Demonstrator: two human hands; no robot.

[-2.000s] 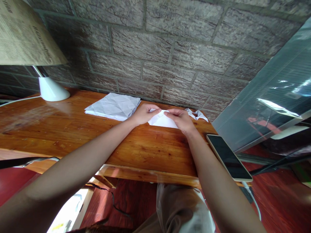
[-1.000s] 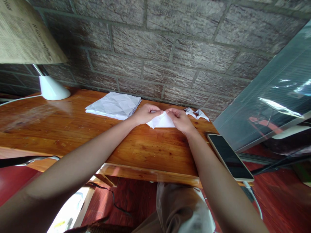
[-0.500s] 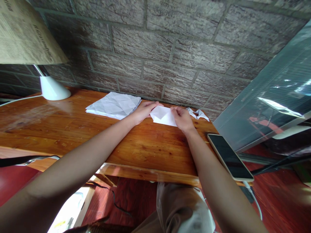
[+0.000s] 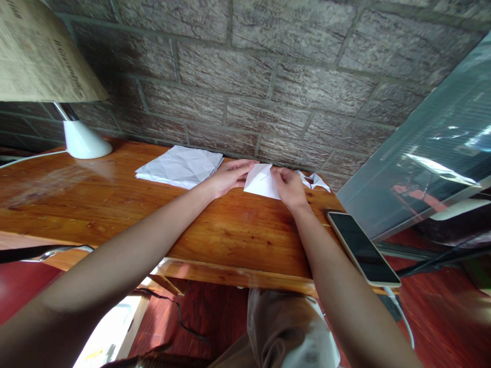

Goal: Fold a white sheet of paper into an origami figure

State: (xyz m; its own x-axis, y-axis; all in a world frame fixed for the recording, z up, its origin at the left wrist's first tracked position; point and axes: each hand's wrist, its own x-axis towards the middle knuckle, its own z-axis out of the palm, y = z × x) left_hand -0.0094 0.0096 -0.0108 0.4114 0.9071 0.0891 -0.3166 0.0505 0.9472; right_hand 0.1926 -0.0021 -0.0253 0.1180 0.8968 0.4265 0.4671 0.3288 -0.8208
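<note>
A small folded white paper [image 4: 261,183] lies on the wooden table [image 4: 115,199] near the brick wall. My left hand [image 4: 229,177] rests at the paper's left edge with its fingers stretched flat, pressing it down. On the paper's right edge, my right hand [image 4: 289,187] has its fingers curled and pinches the fold. A stack of creased white sheets [image 4: 179,166] sits just left of my left hand. Small folded paper pieces [image 4: 313,180] lie right of my right hand.
A white lamp base [image 4: 85,141] with a printed shade [image 4: 42,56] stands at the back left. A phone [image 4: 362,249] lies screen up at the table's right edge. A slanted glass panel [image 4: 425,148] rises on the right.
The paper was lifted and pinched between both hands a second ago; now it lies flatter on the table, a bit further back, with my left fingers stretched out along its edge.
</note>
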